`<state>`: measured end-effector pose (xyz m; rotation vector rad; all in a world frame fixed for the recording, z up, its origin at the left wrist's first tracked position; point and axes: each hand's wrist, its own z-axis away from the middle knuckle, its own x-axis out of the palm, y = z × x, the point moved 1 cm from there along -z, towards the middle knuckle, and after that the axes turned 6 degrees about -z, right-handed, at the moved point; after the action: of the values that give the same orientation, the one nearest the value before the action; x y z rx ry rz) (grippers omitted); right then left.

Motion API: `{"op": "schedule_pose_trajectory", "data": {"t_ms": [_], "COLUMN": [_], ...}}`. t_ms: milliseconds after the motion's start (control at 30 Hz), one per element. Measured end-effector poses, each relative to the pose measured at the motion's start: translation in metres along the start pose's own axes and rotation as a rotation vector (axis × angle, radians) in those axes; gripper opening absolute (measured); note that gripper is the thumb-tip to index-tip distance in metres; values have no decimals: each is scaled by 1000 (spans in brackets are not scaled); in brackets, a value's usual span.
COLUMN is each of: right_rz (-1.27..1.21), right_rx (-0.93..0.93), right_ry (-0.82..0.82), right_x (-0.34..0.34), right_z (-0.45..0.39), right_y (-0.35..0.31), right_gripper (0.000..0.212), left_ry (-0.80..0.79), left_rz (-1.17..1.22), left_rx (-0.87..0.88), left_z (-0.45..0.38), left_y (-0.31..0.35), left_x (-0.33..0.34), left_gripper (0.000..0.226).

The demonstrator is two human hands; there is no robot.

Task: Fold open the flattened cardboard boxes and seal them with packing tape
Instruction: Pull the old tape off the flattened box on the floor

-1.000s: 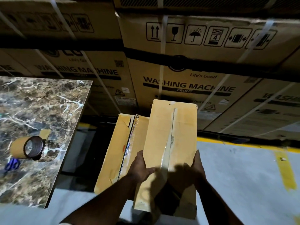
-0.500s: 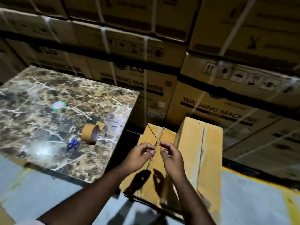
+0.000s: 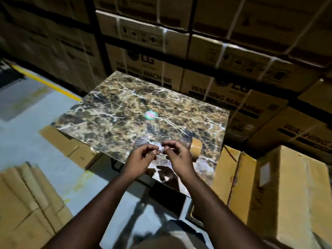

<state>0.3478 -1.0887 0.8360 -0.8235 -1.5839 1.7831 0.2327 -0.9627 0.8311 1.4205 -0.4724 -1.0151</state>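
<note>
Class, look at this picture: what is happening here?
A person stands at a marble-patterned table among stacked washing machine cartons. The left hand and right hand meet above the table's near edge, pinched together on something too small to identify. A tape roll lies beside them; assembled boxes stand to the right.

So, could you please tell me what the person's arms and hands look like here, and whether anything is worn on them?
Both forearms are bare up to the bottom edge of the frame: no sleeves, gloves, watch or bracelet show. The left hand and right hand are bare too. A thin pale band on a left finger might be a ring, but the blur leaves that unclear. Dark clothing shows below, between the arms.
</note>
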Motion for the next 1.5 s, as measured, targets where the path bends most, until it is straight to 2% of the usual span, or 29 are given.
{"op": "schedule_pose_trajectory", "data": {"t_ms": [167,300,500,767,900,1000,1133,1233,1333,1433,1500], "right_rz": [-74,-193,-306,-301,-334,-301,-270,-262,-337,-431,-414], "right_rx": [63,165,259,325,372,370,385,416,601,840,942], "right_ry": [-63,-24,-23,-53,-64,-93,-51,49,141,269,311], "right_x": [102,168,268,383,459,538,662,750,815,854,870], "right_z": [-55,-104,-182,-269,-304,-330,-363,-379,-388,-395,-398], "right_y": [5,25,35,17,18,25,33,46,75,129,181], "right_gripper": [32,22,23,20,14,25,20,16,13,23,13], "left_ry": [70,62,67,53,85,100,-20,-157,-293,-404,-443], "left_rz": [-5,-49,-166,-219,-183,-151,-258,-388,-508,-584,-609], "left_rx": [-61,-104,-107,-115,-119,-154,-138,-158,-221,-291,-308], "left_z": [-40,-93,-168,-263,-306,-340,-388,-406,-413,-421,-432], "left_y": [-25,-48,-85,-107,-150,-189,-253,-302,-351,-406,-457], "left_x": [-90,-157,-262,-384,-447,-510,-616,-691,-749,-779,-783], "left_gripper": [16,17,17,20,23,24,23,26,31,26,25]}}
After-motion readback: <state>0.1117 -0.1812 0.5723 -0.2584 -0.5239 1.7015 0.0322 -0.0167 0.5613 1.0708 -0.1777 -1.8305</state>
